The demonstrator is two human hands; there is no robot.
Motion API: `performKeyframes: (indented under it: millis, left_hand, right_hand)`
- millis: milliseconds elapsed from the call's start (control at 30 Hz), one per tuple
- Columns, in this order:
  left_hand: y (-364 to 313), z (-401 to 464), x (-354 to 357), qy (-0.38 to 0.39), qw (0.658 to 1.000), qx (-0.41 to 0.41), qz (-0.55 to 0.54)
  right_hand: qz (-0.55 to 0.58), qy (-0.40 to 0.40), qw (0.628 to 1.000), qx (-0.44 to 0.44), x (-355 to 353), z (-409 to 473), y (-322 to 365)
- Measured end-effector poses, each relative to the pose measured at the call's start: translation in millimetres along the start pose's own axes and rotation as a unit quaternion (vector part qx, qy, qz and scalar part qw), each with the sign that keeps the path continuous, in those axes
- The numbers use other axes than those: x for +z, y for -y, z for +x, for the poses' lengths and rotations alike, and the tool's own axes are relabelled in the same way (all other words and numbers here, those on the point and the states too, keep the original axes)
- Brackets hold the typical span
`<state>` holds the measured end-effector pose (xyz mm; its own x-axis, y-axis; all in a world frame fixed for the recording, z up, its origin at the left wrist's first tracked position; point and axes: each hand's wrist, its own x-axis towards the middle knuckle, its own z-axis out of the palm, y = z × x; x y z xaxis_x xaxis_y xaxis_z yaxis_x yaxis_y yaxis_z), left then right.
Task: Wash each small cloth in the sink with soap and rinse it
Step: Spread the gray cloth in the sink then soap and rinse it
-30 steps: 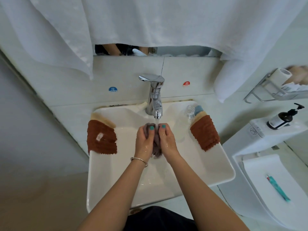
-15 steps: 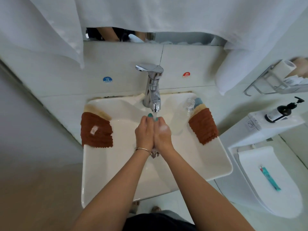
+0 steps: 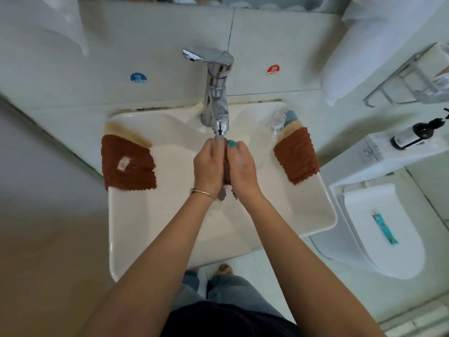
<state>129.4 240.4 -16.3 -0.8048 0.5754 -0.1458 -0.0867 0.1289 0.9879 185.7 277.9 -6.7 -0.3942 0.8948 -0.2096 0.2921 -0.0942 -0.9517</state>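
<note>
Now both hands [image 3: 224,166] clasp cloth [image 3: 222,193] under faucet [image 3: 217,93].

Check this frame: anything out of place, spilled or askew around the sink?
One oddity: a teal toothpaste tube lies on the closed toilet lid, away from the sink. Otherwise nothing stands out: brown cloths drape over both rims, and both hands squeeze the wet cloth under the tap.
</note>
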Motion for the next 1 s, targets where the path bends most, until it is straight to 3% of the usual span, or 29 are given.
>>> performKeyframes:
  millis: [133, 367, 533, 600, 733, 1000]
  left_hand:
    - [5, 0, -29, 0.003, 1.0, -0.004, 0.011]
    - [2, -11, -11, -0.016, 0.998, -0.033, -0.053]
    - [2, -15, -5, -0.075, 0.987, -0.048, -0.134]
    - [4, -15, -11, -0.086, 0.985, -0.044, -0.145]
    - [9, -13, -32, -0.073, 0.992, 0.019, -0.099]
    - [18, 4, -34, 0.012, 0.999, -0.016, 0.044]
  right_hand:
    - [0.046, 0.06, 0.997, 0.019, 14, -6, 3]
    - [0.104, 0.005, 0.995, -0.013, 6, -18, -19]
    - [0.148, 0.054, 0.983, 0.097, 7, -23, -19]
    - [0.106, 0.06, 0.99, 0.076, 10, -24, -22]
    - [0.047, 0.014, 0.999, -0.02, 14, -15, -22]
    - [0.02, 0.091, 0.996, -0.015, -4, 5, -18]
